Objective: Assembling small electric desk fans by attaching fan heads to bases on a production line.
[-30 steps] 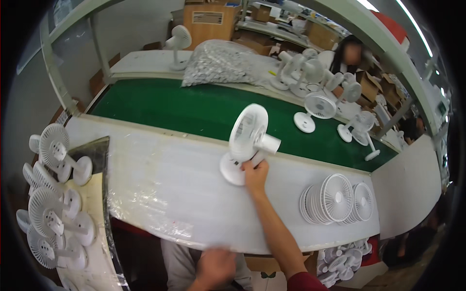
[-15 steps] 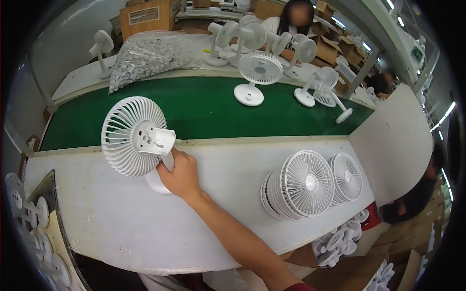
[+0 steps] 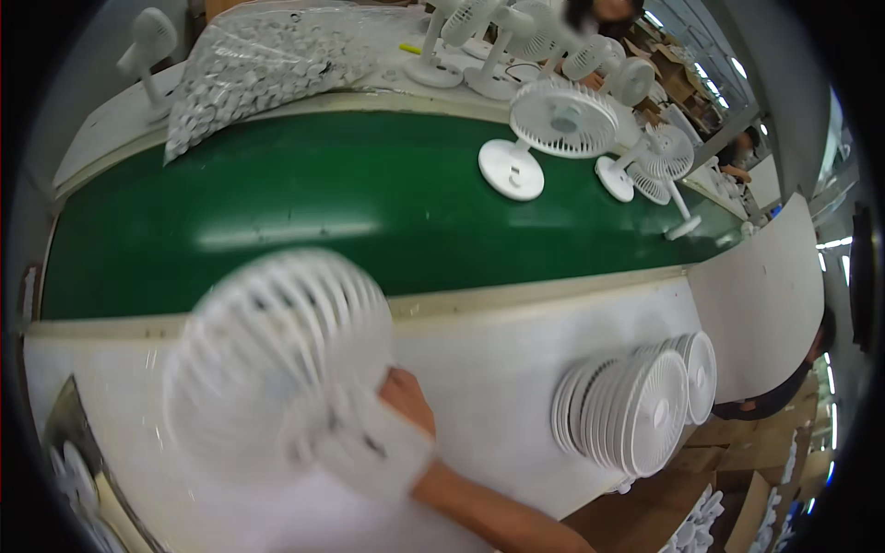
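A white desk fan (image 3: 277,369), smeared by motion, is held up over the near part of the white worktable (image 3: 479,369). Its ribbed rear guard and the housing behind it face me. My right hand (image 3: 409,400) is closed round the fan's stem, which the housing mostly hides. The forearm reaches in from the lower right. My left hand is out of the picture. To the right of the held fan, stacks of round white fan grilles (image 3: 636,410) stand on edge on the table.
Beyond the table runs a green conveyor belt (image 3: 267,198) carrying several white fans (image 3: 512,170). Behind it are more fans and a clear bag of small white parts (image 3: 267,69). A pale curved panel (image 3: 761,304) stands at right, with cardboard boxes (image 3: 645,516) below. Other people are at the back and right.
The fan in my right hand has come nearer to me and looms larger, its housing now lower and tilted. The whole view has shifted, so the grilles appear lower and farther right.
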The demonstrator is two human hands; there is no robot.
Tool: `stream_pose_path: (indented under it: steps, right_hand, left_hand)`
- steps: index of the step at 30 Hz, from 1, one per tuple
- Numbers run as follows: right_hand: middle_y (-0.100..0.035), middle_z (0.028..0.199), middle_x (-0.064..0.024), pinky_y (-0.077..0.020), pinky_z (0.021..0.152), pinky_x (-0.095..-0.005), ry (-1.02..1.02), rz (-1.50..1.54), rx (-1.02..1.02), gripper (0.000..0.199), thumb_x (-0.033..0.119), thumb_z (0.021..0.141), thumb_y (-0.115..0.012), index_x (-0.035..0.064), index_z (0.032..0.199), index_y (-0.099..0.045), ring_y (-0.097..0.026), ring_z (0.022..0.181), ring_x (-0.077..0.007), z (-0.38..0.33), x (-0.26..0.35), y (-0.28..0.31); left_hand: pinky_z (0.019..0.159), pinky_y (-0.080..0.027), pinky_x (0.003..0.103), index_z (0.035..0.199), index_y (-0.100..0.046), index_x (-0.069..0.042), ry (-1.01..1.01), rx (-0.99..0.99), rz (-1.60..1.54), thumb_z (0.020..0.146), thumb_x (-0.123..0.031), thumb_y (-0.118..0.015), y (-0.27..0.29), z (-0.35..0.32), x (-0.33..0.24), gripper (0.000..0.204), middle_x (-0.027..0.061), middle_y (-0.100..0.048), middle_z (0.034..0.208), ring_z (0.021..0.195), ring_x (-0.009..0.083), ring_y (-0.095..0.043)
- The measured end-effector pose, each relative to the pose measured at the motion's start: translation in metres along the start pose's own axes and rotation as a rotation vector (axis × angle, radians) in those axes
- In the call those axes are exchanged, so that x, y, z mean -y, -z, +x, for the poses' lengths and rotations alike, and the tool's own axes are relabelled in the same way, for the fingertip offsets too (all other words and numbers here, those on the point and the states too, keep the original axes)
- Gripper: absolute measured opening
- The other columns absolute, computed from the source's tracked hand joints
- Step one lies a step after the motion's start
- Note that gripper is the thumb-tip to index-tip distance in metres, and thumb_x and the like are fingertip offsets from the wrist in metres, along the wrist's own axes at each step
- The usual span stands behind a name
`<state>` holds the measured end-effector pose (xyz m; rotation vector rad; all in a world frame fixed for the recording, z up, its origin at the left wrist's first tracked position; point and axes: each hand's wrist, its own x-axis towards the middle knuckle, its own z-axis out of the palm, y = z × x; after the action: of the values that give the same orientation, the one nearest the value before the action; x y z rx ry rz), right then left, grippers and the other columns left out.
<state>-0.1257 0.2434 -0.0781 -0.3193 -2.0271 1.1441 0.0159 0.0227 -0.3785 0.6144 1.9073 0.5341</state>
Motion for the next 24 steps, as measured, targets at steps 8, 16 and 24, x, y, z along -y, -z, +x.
stream_pose_path:
  steps: [8, 16, 24]
  right_hand:
    - [-0.067, 0.107, -0.0121, -0.0439, 0.098, -0.0451, -0.010, -0.042, 0.033, 0.026, 0.011, 0.078, -0.069, -0.0007, 0.101, -0.066, -0.056, 0.100, -0.0315, -0.015, 0.006, 0.028]
    - [-0.066, 0.103, -0.0083, -0.0420, 0.102, -0.0452, 0.010, -0.108, 0.045, 0.029, 0.009, 0.073, -0.069, 0.0012, 0.101, -0.063, -0.054, 0.099, -0.0286, -0.008, 0.012, 0.023]
    - [-0.063, 0.101, -0.0124, -0.0367, 0.102, -0.0423, 0.072, -0.053, -0.058, 0.027, 0.003, 0.076, -0.059, -0.0012, 0.103, -0.059, -0.053, 0.100, -0.0316, 0.002, -0.003, 0.016]
  left_hand:
    - [0.088, -0.049, 0.041, 0.119, -0.064, -0.015, -0.030, 0.055, 0.037, 0.093, -0.027, -0.058, 0.057, 0.031, -0.026, 0.029, 0.0096, -0.063, 0.122, 0.105, 0.0257, -0.061]
    - [0.092, -0.049, 0.041, 0.125, -0.062, -0.013, -0.093, 0.070, 0.093, 0.096, -0.028, -0.056, 0.051, 0.032, -0.049, 0.033, 0.0101, -0.062, 0.126, 0.110, 0.0265, -0.060]
    - [0.096, -0.049, 0.042, 0.131, -0.060, -0.011, -0.129, -0.004, 0.217, 0.099, -0.029, -0.054, 0.055, -0.029, -0.090, 0.037, 0.0107, -0.061, 0.130, 0.115, 0.0274, -0.060]
